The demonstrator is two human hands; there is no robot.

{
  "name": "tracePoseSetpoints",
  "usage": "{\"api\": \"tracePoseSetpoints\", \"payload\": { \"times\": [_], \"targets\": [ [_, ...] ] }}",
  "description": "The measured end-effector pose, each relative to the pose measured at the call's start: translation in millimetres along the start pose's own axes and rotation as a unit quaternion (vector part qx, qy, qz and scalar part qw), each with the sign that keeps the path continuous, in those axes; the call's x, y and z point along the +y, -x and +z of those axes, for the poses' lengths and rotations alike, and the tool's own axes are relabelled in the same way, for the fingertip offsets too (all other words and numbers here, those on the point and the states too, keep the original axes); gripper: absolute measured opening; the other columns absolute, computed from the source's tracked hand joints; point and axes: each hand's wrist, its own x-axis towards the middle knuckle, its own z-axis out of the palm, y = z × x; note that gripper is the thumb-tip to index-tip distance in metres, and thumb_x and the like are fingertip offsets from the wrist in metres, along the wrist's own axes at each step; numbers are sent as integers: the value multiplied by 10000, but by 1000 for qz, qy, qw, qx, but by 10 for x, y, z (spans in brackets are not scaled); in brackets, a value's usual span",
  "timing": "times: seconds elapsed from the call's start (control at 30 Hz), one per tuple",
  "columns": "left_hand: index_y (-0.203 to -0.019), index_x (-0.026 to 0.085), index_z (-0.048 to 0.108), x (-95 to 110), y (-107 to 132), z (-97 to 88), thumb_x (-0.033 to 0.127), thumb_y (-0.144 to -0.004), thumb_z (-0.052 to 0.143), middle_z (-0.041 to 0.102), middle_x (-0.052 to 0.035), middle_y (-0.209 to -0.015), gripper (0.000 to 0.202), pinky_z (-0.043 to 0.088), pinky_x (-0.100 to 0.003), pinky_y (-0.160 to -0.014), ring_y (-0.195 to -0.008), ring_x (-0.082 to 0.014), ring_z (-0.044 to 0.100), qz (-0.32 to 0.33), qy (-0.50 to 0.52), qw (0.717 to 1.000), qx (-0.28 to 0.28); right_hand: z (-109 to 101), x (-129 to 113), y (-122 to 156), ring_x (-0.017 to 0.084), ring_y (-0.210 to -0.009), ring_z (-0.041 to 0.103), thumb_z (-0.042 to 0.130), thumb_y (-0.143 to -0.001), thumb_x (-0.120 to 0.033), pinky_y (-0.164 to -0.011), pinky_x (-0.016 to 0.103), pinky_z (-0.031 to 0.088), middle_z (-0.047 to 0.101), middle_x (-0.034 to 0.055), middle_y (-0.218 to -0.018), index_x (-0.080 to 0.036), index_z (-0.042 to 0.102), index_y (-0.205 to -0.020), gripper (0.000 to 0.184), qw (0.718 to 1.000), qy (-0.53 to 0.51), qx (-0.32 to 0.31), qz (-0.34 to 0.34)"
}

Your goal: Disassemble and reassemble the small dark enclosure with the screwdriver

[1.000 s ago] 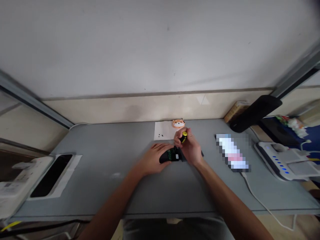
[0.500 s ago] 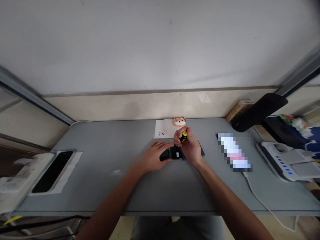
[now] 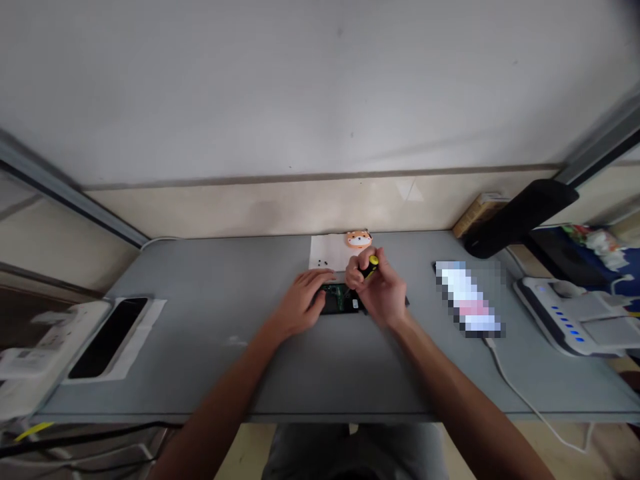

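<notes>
An opened black phone lies lengthwise on the desk, its green circuit board bare and a small white label on a dark part. My left hand grips its left end, the thumb on the near side and the fingers along the far edge. In my right hand is a screwdriver with a black and yellow handle, held upright over the phone's right part; the fist hides its tip. A dark flat corner shows beyond that hand. Several tiny dark screws rest on a white paper sheet behind.
An orange animal-face case sits at the paper's back edge. To the right are a lit, blurred phone on a white cable, a power strip and a black cylinder. A dark phone lies at the left.
My left hand has slid back to the left, uncovering more of the circuit board. The screwdriver handle leans slightly more to the right, still in my right hand. The view has tilted a little.
</notes>
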Motion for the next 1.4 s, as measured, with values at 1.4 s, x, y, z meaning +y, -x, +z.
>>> {"api": "tracePoseSetpoints", "payload": {
  "times": [1.4],
  "targets": [
    [-1015,218,785,-15,-1012,32,247,-876,783,720,-66,-1035,142,529,-420,-960,-1056,-262,665,-46,-102,993,-21,-711,-286,-283,121,-456,345,461,-911,-271,-505,241,347,402,-49,-575,-236,473,-731,184,957,-192,211,-60]
  ]
}}
